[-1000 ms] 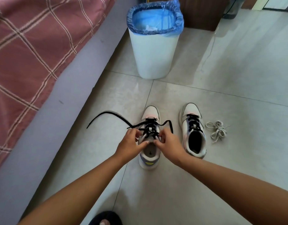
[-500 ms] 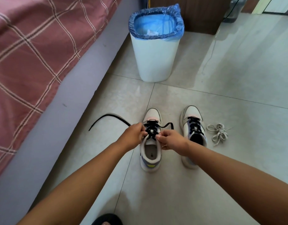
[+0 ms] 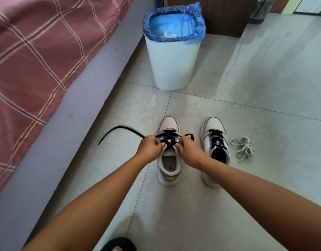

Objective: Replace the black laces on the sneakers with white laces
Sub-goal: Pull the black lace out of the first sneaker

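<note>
Head view:
Sneakers: two, side by side at centre; left sneaker (image 3: 169, 156), right sneaker (image 3: 214, 142) at its 3 o'clock.
Black lace (image 3: 119, 129): trails toward 9 o'clock.
Your left hand (image 3: 150, 148): pinching that lace.
Your right hand (image 3: 189, 151): pinching it too.
White laces (image 3: 243, 148): one bundle, 3 o'clock of the sneakers.
Bin (image 3: 173, 60): one, 12 o'clock.

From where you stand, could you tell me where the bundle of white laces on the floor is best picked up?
Probably at the knotted middle of the white laces, where the loops cross and bunch. Come straight down from above: the bundle lies flat on the tile floor, apart from the right sneaker, with open floor on its far side. A pinch there should lift every strand together.
</note>
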`<state>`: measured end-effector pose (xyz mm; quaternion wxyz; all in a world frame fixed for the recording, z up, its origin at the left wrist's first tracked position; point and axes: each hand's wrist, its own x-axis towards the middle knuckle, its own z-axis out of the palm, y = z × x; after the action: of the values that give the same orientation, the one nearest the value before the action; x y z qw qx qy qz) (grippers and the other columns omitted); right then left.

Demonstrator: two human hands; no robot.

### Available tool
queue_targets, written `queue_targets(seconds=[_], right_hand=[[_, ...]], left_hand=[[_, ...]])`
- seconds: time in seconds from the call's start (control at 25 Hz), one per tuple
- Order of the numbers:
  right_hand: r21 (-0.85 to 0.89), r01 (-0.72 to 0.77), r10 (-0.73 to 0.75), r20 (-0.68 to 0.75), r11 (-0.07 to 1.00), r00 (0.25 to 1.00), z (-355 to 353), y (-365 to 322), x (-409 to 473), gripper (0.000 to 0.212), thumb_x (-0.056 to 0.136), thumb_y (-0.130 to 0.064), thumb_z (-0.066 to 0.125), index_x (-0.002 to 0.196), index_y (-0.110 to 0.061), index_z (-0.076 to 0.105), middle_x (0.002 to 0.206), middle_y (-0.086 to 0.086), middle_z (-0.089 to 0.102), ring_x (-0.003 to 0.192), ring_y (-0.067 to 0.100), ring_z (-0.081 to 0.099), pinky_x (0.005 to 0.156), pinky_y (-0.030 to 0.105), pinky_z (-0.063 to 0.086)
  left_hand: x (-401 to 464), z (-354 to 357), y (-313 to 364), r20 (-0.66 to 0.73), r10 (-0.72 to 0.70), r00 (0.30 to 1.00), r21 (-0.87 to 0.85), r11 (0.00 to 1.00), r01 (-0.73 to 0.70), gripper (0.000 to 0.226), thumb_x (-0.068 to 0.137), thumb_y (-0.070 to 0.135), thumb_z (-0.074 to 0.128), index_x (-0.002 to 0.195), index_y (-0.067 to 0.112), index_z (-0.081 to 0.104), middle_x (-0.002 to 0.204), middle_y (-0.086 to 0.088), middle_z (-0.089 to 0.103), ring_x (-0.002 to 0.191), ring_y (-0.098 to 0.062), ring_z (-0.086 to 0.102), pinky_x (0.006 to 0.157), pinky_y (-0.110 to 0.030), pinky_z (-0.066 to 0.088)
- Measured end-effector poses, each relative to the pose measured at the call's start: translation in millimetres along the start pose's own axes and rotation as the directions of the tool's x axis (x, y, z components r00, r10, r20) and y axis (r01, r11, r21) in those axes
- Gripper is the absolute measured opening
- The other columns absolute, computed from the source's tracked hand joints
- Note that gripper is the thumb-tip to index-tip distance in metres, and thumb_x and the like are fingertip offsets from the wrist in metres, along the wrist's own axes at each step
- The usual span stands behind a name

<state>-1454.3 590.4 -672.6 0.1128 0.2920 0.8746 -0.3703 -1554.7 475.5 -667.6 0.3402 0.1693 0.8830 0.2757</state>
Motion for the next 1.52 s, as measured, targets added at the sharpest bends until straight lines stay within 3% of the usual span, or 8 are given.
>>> queue_targets(seconds=[0.2,0.32,0.48,0.72,0.92,1.08,1.32,1.52], right_hand=[[-0.775,0.203,-0.457,-0.122,0.598,0.881,-9.6,7.2,1.9,0.026,0.061,-0.015,0.079,0.08,-0.011,0.062,0.072,0.006,0.06,0.057,0.025,0.061,0.045,0.027,0.033],[-0.219,-0.059,0.03,-0.138,0.974,0.99,-13.2,0.1,5.9,0.021,0.093,-0.028,0.049,0.098,-0.007,0.052,0.095,0.013,0.059,0.087,0.032,0.061,0.062,0.033,0.038],[0.449,-0.309,0.254,0.179,0.839,0.951,-5.2,0.2,12.1,0.03,0.097,-0.029,0.045,0.071,-0.014,0.042,0.066,0.008,0.047,0.056,0.022,0.047,0.048,0.025,0.034],[-0.682,0.141,-0.377,-0.21,0.717,0.902,-25.1,20.5,17.6,0.025,0.07,-0.008,0.073,0.088,-0.008,0.056,0.077,0.009,0.058,0.063,0.03,0.06,0.046,0.029,0.03],[0.259,-0.321,0.317,0.057,0.911,0.947,-21.0,16.5,17.1,0.032,0.096,-0.036,0.043,0.083,-0.008,0.049,0.076,0.01,0.052,0.068,0.027,0.053,0.056,0.03,0.037],[0.467,-0.234,0.259,0.011,0.853,0.966,-11.9,9.2,25.9,0.02,0.093,-0.024,0.052,0.078,-0.01,0.048,0.069,0.007,0.049,0.065,0.023,0.048,0.053,0.03,0.036],[-0.399,-0.122,0.05,-0.185,0.909,0.981,-53.8,21.6,29.1,0.014,0.092,-0.017,0.042,0.101,-0.008,0.05,0.105,0.013,0.057,0.097,0.033,0.057,0.07,0.033,0.036],[-0.036,-0.279,0.269,-0.172,0.96,0.948,-47.1,23.3,23.5,0.026,0.097,-0.026,0.041,0.094,-0.003,0.052,0.088,0.014,0.056,0.084,0.033,0.057,0.065,0.032,0.038]], left_hand=[[-2.1,-3.4,1.3,0.021,0.302,0.953,0.721,0.656,-0.224,0.024,0.094,0.006,0.041,0.118,0.006,0.043,0.111,-0.012,0.062,0.097,-0.034,0.061,0.066,-0.034,0.04],[8.4,-7.1,3.6,0.008,-0.188,0.982,0.098,0.978,0.186,0.024,0.093,0.03,0.048,0.099,0.007,0.051,0.088,-0.012,0.06,0.07,-0.029,0.059,0.058,-0.029,0.042],[6.9,-5.2,6.6,0.27,-0.222,0.937,-0.337,0.89,0.307,0.02,0.092,0.026,0.052,0.078,0.012,0.048,0.065,-0.005,0.044,0.051,-0.016,0.038,0.05,-0.023,0.03],[12.0,-23.8,-7.0,-0.096,0.215,0.972,0.721,0.688,-0.081,0.018,0.097,0.021,0.039,0.103,0.008,0.05,0.105,-0.01,0.057,0.096,-0.033,0.058,0.067,-0.033,0.036],[6.2,-18.2,1.1,0.215,-0.34,0.916,-0.181,0.907,0.379,0.043,0.096,0.047,0.038,0.086,0.009,0.054,0.074,-0.006,0.052,0.061,-0.02,0.051,0.058,-0.026,0.036],[13.2,-1.6,9.7,0.233,-0.238,0.943,-0.405,0.858,0.316,0.025,0.094,0.029,0.047,0.077,0.011,0.05,0.066,-0.004,0.043,0.053,-0.016,0.036,0.05,-0.024,0.028],[23.4,-30.1,-7.8,-0.12,0.06,0.991,0.717,0.695,0.044,0.018,0.09,0.009,0.045,0.106,0.011,0.053,0.106,-0.006,0.062,0.098,-0.029,0.061,0.068,-0.027,0.036],[16.6,-32.8,-7.2,-0.06,-0.289,0.955,0.321,0.901,0.293,0.028,0.098,0.031,0.037,0.095,0.008,0.054,0.091,-0.008,0.063,0.076,-0.025,0.06,0.064,-0.026,0.035]])
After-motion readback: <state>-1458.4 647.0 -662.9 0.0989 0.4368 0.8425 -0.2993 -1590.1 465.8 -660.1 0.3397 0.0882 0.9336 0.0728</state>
